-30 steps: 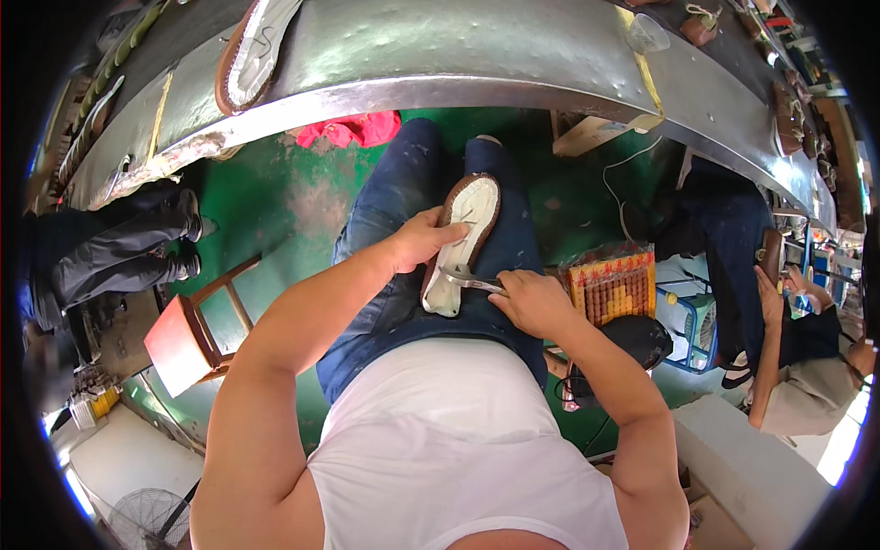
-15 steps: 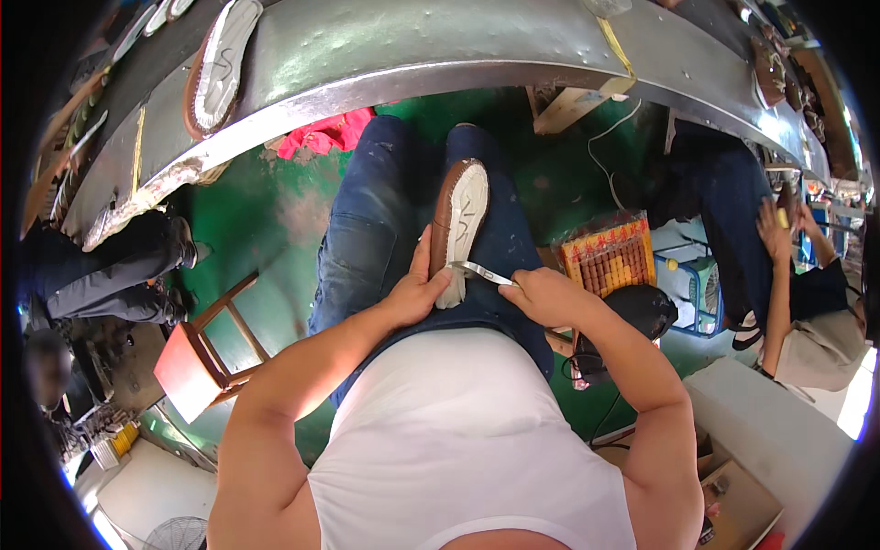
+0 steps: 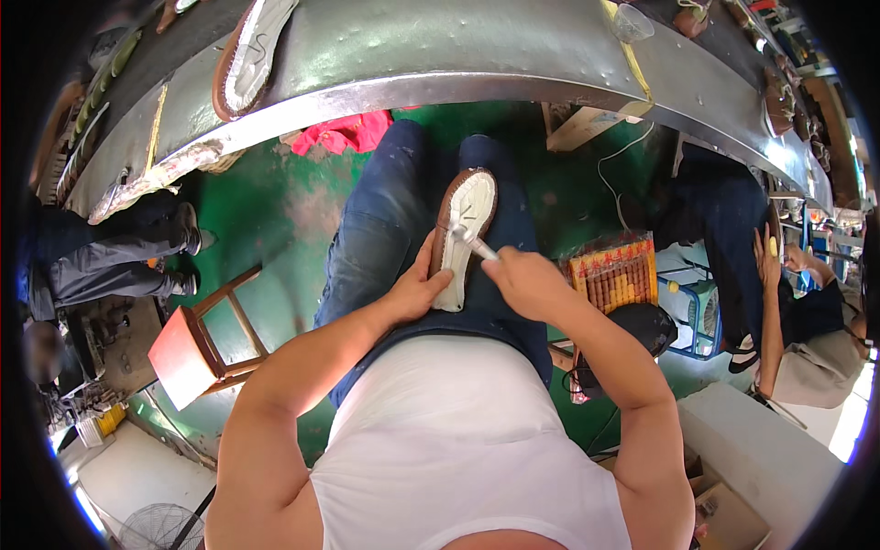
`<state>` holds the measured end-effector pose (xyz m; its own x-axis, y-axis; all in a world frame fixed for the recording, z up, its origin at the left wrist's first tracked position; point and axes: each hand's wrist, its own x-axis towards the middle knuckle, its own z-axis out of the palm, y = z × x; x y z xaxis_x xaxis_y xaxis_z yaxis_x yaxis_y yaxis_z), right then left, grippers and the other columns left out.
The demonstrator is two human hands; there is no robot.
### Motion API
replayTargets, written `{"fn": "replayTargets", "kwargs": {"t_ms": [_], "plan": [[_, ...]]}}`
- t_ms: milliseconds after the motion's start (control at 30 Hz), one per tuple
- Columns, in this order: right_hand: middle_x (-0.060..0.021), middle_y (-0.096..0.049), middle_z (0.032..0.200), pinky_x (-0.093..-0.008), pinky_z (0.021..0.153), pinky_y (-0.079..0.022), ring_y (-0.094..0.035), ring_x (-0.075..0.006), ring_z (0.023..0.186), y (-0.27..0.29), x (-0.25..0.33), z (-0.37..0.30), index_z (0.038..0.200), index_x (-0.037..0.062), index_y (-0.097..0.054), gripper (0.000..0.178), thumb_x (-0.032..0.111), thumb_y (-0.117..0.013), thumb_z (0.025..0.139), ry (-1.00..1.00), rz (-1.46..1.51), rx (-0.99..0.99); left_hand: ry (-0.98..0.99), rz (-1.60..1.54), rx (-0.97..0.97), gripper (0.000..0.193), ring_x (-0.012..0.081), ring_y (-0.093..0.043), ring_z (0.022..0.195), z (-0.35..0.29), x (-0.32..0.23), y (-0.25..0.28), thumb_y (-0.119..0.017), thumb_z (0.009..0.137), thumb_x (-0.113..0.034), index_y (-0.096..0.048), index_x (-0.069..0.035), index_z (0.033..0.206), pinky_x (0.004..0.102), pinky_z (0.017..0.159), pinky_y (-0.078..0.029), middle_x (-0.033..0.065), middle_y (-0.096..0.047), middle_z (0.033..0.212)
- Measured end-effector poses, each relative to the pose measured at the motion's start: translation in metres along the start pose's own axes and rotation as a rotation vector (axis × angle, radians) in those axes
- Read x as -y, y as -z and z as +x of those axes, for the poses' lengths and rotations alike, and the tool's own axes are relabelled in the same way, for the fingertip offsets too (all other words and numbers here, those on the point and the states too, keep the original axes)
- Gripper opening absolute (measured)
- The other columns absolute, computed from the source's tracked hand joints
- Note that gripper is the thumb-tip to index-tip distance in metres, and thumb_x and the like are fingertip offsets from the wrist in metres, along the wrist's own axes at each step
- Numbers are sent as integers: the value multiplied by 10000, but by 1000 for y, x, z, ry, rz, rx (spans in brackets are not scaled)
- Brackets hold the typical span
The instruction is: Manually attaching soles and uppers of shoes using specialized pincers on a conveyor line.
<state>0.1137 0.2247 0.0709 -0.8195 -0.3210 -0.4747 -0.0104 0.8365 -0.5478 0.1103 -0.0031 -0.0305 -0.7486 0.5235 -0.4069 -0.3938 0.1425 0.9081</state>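
A brown shoe (image 3: 473, 203) lies across my thighs with its pale underside up and its stitched brown edge showing around the toe. My left hand (image 3: 420, 286) is closed around its left side near the heel, the thumb lying on the pale bottom. In my right hand (image 3: 525, 279) is a shiny metal hand tool (image 3: 480, 246), gripped by its handle. The tool's head touches or hovers just over the middle of the underside. Blur hides the exact shape of that head.
Ahead runs a metal-topped bench (image 3: 440, 55) with another upturned shoe (image 3: 257, 57) on it. A red-topped stool (image 3: 188, 356) stands left. To the right are a beaded seat mat (image 3: 616, 278), a black bag (image 3: 642, 332) and a seated co-worker (image 3: 816, 353). A fan (image 3: 160, 530) is at lower left.
The tool and my right hand have moved forward from the heel to the middle of the underside. The pale heel flap lifted earlier now lies flatter. My left hand still holds the shoe.
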Motion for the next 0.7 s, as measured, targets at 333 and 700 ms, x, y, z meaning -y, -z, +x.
{"fn": "replayTargets", "kwargs": {"t_ms": [333,700], "plan": [[-130,-646,735,-334,582,-512,-641,-212,603,-25,-45,15,934,-23,-580,446,373,-406,1043,-144,763,-107,62,-93,57,742,185,-318,1401,-9,-54,13,-559,955,-112,-133,-54,1560,324,1153,-257,109,-335,1529],[-92,-655,830,-255,443,-418,-648,-155,645,-32,-76,19,1027,-11,-565,494,435,-355,1045,-312,1227,-49,-258,-88,-129,690,198,-639,1075,34,-304,125,-683,886,-274,-408,23,1445,326,918,-518,136,-619,1263]]}}
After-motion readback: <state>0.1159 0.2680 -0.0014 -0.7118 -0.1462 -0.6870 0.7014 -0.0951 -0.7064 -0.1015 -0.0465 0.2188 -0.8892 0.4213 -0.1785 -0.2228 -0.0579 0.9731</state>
